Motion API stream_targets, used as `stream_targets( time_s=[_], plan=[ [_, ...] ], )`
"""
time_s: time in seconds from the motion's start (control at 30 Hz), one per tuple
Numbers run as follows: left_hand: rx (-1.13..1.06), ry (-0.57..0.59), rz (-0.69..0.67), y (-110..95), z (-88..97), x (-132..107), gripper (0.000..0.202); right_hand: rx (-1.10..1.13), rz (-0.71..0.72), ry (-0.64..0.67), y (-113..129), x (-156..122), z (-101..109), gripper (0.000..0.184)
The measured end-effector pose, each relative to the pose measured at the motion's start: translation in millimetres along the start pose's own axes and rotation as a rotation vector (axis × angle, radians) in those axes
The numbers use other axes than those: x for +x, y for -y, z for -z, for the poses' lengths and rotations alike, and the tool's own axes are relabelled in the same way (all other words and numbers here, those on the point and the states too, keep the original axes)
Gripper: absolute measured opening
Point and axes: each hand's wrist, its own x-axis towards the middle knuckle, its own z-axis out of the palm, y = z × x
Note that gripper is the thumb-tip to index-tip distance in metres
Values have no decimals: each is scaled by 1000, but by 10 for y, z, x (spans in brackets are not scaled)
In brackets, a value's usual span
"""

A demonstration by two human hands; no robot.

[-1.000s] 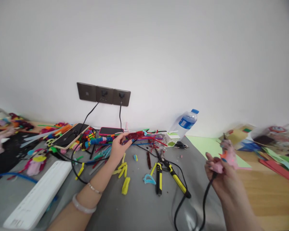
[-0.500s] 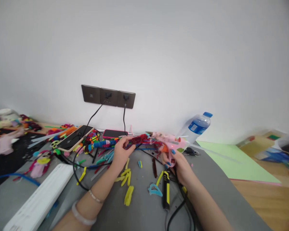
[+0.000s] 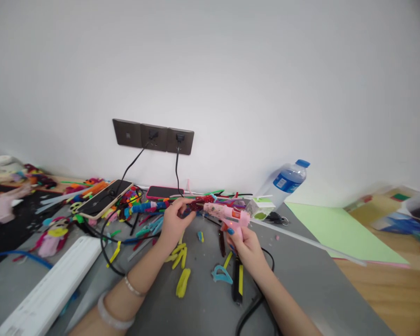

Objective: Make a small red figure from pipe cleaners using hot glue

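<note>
Set against a white wall [image 3: 210, 84] with dark sockets [image 3: 153, 136], at a grey table [image 3: 301, 289] heaped along the back with coloured craft stems [image 3: 150, 206] and phones [image 3: 105, 199]. Pinching the near end of a shiny red piece [image 3: 202, 202] between thumb and fingers of the left hand [image 3: 177, 221], above the back of the table. Gripping a pink glue gun [image 3: 227, 213] in the right hand [image 3: 247, 245], with fingers curled around the handle. Pointing its nozzle [image 3: 207, 208] leftward, close beside the red piece; too small to tell whether touching. Trailing a long clear stick [image 3: 311, 241] from the rear, reaching over green paper [image 3: 343, 228]. Strewn nearer with yellow strips [image 3: 183, 282], a light blue loop [image 3: 222, 275] and black-and-yellow pliers [image 3: 236, 280], partly covered by the right hand.
</note>
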Motion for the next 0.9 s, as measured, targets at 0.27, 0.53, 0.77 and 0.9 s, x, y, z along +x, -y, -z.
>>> stream_targets(
  time_s=[0.27,0.53,0.77,0.9],
  plan=[
    [1,20,-13,13,-8,-25,23,-127,33,-38,-9,-11,16,54],
    [0,-10,-26,-20,-3,-10,20,-145,48,-62,-86,4,52,55],
    [0,-21,-10,-35,5,-22,18,-138,47,-86,-97,10,57,52],
    [2,-27,-1,-47,9,-22,16,-128,47,-94,-85,9,57,48]
  ],
)
